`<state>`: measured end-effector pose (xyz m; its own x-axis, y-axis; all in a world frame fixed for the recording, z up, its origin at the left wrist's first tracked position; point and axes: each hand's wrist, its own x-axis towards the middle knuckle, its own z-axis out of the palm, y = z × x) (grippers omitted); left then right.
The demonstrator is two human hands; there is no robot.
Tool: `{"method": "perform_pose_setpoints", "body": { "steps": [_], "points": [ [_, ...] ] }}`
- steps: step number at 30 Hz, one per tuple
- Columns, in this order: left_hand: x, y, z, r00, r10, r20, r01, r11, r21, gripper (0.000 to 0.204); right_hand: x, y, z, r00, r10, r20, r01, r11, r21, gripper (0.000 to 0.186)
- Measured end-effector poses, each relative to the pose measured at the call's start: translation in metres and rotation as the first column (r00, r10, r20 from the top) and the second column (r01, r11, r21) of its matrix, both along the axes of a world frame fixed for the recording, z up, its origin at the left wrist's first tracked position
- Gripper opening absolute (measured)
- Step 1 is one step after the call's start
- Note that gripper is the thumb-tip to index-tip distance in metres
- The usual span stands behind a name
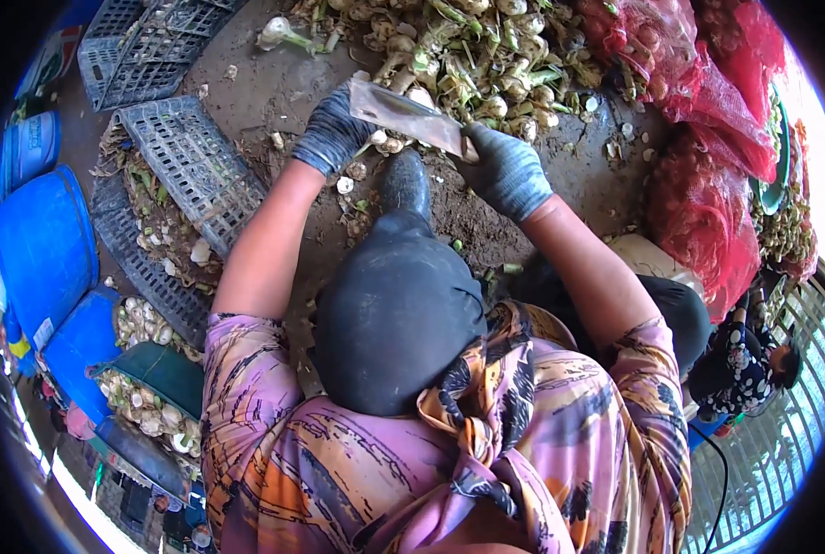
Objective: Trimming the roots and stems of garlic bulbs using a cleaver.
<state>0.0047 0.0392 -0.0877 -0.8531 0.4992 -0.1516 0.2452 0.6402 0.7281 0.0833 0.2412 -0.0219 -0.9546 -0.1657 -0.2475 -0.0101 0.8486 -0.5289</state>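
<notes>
My right hand, in a grey knit glove, is closed round the handle of a cleaver. The wide, dirty blade points left, across to my other hand. My left hand, gloved too, is curled at the blade's far end. Its fingertips are hidden, so what it grips, the blade end or a bulb, does not show. A pale garlic bulb sits by its thumb. Just beyond the blade spreads a heap of garlic bulbs with stalks. Below the blade, the dark toe of my boot rests on the soil.
Grey plastic crates with bulbs and scraps stand at the left, beside blue barrels and a green crate of bulbs. Red mesh sacks fill the right side. A person in dark flowered clothing is at the far right.
</notes>
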Motion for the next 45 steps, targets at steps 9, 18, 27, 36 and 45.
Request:
{"method": "perform_pose_setpoints", "body": {
  "steps": [9,18,27,36,45],
  "points": [
    [0.041,0.026,0.040,0.987,-0.025,-0.162,0.056,0.981,0.185,0.029,0.016,0.037,-0.010,0.911,-0.293,0.289,0.368,0.895,-0.251,0.047],
    [0.050,0.050,0.026,0.768,0.119,0.629,-0.600,0.478,0.642,0.050,-0.002,0.005,0.011,0.780,-0.393,0.488,0.621,0.588,-0.518,0.024],
    [0.047,0.036,0.018,0.767,-0.161,0.621,-0.411,0.620,0.668,0.050,0.015,0.010,0.014,0.997,-0.056,-0.055,0.047,0.988,-0.149,0.027],
    [0.053,0.032,0.022,0.985,0.034,0.172,-0.147,0.692,0.707,0.053,0.013,0.013,0.040,0.975,0.207,-0.077,-0.200,0.975,0.094,0.025],
    [0.066,0.033,0.012,0.970,-0.069,0.234,-0.145,0.607,0.781,0.053,0.014,0.009,0.028,0.970,0.245,-0.008,-0.240,0.956,0.167,0.018]
  ]
}}
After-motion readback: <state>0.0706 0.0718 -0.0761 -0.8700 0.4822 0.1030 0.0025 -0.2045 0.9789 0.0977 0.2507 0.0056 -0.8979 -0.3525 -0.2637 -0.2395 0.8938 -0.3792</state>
